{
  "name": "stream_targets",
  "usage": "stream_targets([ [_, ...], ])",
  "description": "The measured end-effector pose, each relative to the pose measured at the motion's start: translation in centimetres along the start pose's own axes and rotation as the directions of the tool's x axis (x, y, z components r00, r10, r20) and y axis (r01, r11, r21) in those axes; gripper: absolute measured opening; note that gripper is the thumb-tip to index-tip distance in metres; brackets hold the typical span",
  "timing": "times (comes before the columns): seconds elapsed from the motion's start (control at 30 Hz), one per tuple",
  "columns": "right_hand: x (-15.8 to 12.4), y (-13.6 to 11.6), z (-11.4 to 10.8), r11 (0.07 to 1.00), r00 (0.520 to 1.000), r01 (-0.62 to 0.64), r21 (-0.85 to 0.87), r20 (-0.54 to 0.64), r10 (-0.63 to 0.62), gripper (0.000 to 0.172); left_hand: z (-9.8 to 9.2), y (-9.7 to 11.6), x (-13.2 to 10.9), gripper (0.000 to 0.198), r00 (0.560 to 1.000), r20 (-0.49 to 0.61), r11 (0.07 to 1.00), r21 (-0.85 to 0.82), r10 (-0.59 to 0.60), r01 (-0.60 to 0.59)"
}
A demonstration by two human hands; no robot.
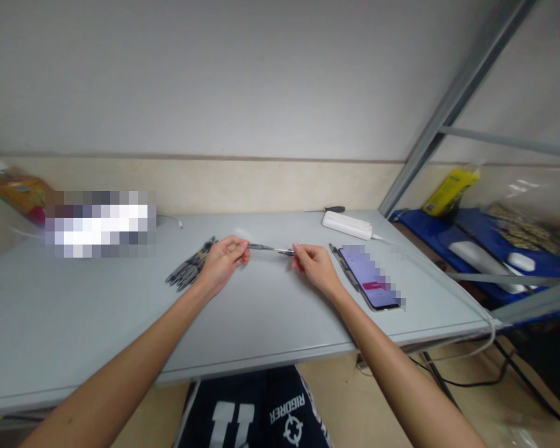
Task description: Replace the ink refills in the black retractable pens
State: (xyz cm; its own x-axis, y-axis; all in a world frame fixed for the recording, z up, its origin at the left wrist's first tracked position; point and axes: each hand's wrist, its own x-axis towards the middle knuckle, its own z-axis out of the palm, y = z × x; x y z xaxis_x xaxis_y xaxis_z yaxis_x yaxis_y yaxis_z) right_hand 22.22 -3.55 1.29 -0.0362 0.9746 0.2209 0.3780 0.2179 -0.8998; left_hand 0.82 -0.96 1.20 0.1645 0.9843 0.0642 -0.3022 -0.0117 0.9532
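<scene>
Above the middle of the table, my left hand [226,256] and my right hand [313,264] are both closed in a pinch on opposite ends of a slim pen [264,247]. Its dark grey barrel shows by the left fingers. A thinner pale section, perhaps the refill, shows towards the right fingers, where a short dark part is partly hidden. Beside my left hand lies a pile of several dark grey pens [189,269]. To the right of my right hand, another dark pen [345,267] lies along the edge of a phone [366,274].
A white power strip [348,225] with a cable and a screwdriver [335,210] lie at the table's back right. A pixelated bright object [100,225] stands at the left. A metal bed frame [452,118] rises at the right, with a yellow packet [452,190] beyond it.
</scene>
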Motion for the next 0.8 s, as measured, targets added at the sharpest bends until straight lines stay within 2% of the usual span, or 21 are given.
stream_targets([
  [0.13, 0.21, 0.31, -0.03, 0.993, 0.998, 0.062, 0.1, -0.033, -0.059, 0.027, 0.02, 0.05, -0.01, 0.027, 1.0, -0.021, 1.0, -0.003, -0.001, 0.001],
  [0.23, 0.3, 0.3, 0.02, 0.985, 0.996, 0.068, 0.158, -0.068, -0.058, 0.039, -0.12, -0.06, 0.02, 0.026, 1.0, -0.007, 1.0, -0.007, -0.001, 0.001],
  [0.4, 0.1, -0.16, 0.02, 0.988, 0.999, -0.038, 0.148, 0.028, 0.034, 0.036, -0.24, -0.2, 0.08, 0.025, 1.0, 0.003, 1.0, -0.015, -0.006, 0.006],
  [0.5, 0.11, 0.05, -0.03, 0.984, 1.0, -0.008, 0.18, 0.01, 0.007, 0.029, -0.22, -0.22, 0.15, 0.024, 1.0, -0.009, 1.0, -0.011, -0.005, 0.005],
  [0.57, 0.14, 0.2, -0.03, 0.979, 1.0, 0.0, 0.206, 0.004, -0.001, 0.032, -0.23, -0.25, 0.19, 0.024, 1.0, -0.016, 1.0, -0.007, -0.006, 0.006],
  [0.8, 0.17, 0.07, 0.3, 0.953, 0.998, -0.046, 0.3, -0.021, 0.055, 0.032, -0.22, -0.18, 0.13, 0.025, 1.0, 0.007, 1.0, -0.023, -0.009, 0.009],
])
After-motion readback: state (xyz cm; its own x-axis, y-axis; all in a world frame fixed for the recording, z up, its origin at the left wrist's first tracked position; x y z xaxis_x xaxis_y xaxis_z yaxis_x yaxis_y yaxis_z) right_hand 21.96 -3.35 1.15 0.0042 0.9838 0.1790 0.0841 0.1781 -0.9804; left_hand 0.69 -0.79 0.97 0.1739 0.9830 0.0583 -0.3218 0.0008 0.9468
